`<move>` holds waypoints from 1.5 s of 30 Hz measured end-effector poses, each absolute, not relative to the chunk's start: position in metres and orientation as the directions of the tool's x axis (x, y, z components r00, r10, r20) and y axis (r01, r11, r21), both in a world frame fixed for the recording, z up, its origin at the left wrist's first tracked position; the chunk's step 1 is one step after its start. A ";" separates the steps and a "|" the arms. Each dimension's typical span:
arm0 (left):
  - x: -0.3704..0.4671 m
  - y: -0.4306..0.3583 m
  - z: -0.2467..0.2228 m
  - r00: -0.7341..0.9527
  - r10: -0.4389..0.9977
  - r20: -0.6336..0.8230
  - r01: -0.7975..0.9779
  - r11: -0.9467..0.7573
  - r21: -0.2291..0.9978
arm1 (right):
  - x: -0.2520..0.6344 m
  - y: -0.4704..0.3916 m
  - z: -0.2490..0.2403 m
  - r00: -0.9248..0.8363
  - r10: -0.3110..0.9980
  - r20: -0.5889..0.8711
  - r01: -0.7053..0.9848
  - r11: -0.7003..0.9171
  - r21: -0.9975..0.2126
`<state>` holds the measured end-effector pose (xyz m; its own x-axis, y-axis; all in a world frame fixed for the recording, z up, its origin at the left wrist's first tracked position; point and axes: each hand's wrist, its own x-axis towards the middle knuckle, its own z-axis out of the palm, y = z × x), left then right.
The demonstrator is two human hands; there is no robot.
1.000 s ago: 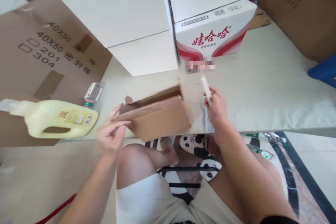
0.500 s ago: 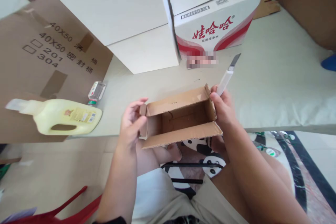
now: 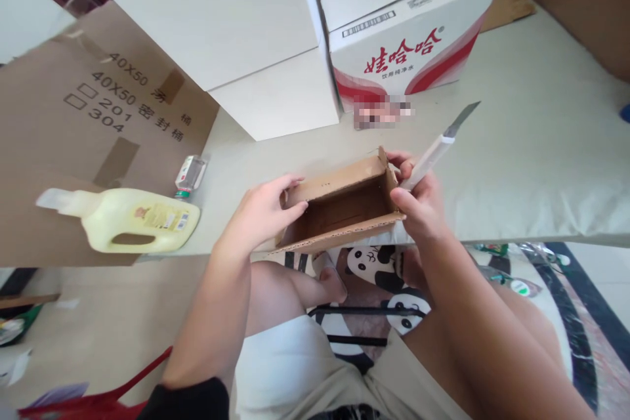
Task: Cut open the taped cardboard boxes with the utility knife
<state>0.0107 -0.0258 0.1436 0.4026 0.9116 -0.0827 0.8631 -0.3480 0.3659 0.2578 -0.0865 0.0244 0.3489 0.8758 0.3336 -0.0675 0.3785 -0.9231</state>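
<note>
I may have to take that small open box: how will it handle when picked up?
The small box is probably light, being thin cardboard with no contents visible. With its top open, it may bow inward if squeezed. Its ragged edges could crush easily.

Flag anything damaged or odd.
The small brown open-topped cardboard box has a ragged front rim, suggesting cutting or tearing. Also, the slim white-handled knife in the right hand has its blade exposed, pointing away from the box.

box (image 3: 342, 207): matt cardboard, rough edges. knife (image 3: 433, 154): smooth plastic handle, metal blade. jug (image 3: 113, 213): smooth plastic. bottle (image 3: 191, 172): glossy clear plastic.
</note>
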 end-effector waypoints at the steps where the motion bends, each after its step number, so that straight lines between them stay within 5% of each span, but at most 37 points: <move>1: 0.010 -0.024 0.146 0.396 0.914 -0.085 0.859 -0.336 0.386 | 0.257 -0.086 0.024 0.355 0.874 0.330 -0.076 0.379 -0.922; 7: 0.013 -0.008 0.159 0.265 0.962 -0.070 0.928 -0.235 0.291 | 0.252 -0.084 0.024 0.447 0.857 0.258 -0.214 0.382 -0.899; 11: 0.021 0.002 0.138 0.207 0.942 0.265 0.892 -0.293 0.344 | 0.249 -0.086 0.021 0.410 0.876 0.256 -0.217 0.367 -0.905; 15: 0.020 0.005 0.105 -0.043 0.863 0.503 0.784 -0.283 0.553 | 0.251 -0.087 0.019 0.309 0.894 0.325 -0.144 0.381 -0.913; 21: -0.011 0.000 0.085 0.071 0.934 0.351 0.468 -0.342 0.815 | 0.256 -0.086 0.015 0.184 0.848 0.498 -0.153 0.525 -0.837; 25: -0.021 -0.016 0.077 0.064 0.975 0.211 0.304 -0.221 0.927 | 0.248 -0.088 0.017 0.159 0.890 0.427 0.003 0.432 -0.902; 33: -0.034 -0.045 0.092 0.513 0.830 0.218 0.281 -0.402 0.872 | 0.235 -0.086 0.015 0.402 0.888 0.223 0.053 0.220 -0.974; 38: -0.004 -0.077 0.124 0.549 0.814 -0.191 0.793 -0.435 0.427 | 0.234 -0.085 0.020 0.418 0.891 0.175 0.050 0.170 -0.984; 41: 0.013 -0.085 0.125 0.474 0.848 -0.236 0.874 -0.421 0.244 | 0.233 -0.086 0.020 0.412 0.891 0.189 0.010 0.203 -0.979; 45: -0.005 -0.063 0.115 0.406 0.905 -0.130 0.845 -0.317 0.431 | 0.236 -0.087 0.016 0.470 0.869 0.156 -0.037 0.196 -0.980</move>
<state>-0.0047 -0.0630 0.1154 0.4061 0.9045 -0.1300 0.8447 -0.3173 0.4310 0.2362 -0.0872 0.0163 0.4704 0.8686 0.1557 -0.0372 0.1959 -0.9799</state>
